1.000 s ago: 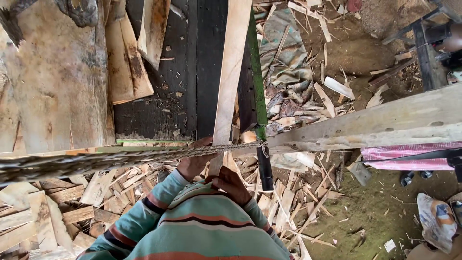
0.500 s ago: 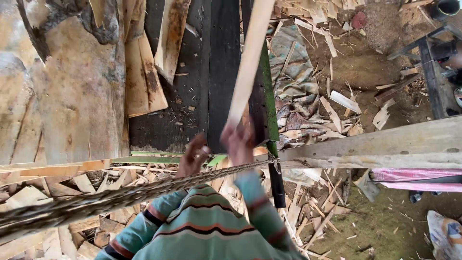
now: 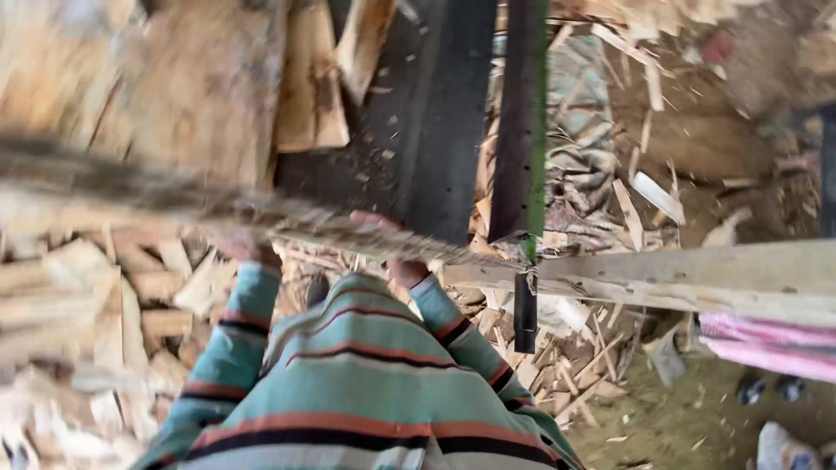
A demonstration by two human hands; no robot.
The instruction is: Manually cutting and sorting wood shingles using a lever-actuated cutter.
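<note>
A long rough bark-edged wood strip (image 3: 174, 204) runs from the left edge toward the middle, blurred by motion. My right hand (image 3: 402, 268) is at its near end, fingers curled over the strip's edge. My left hand (image 3: 248, 250) presses up against the strip's underside farther left; it is blurred and mostly hidden by the wood. Both sleeves of my striped teal sweater (image 3: 366, 392) reach up to the strip.
A dark metal bed (image 3: 448, 130) and a green-edged upright bar (image 3: 525, 130) lie ahead. A pale wooden beam (image 3: 697, 278) crosses on the right. Thick slabs (image 3: 200, 87) stand upper left, offcuts (image 3: 87, 305) pile at left, and scraps litter the ground (image 3: 627, 200).
The pale plank my hands reached for ahead is gone from view. My hands have dropped and spread apart onto the bark-edged strip, which now sits higher and blurred.
</note>
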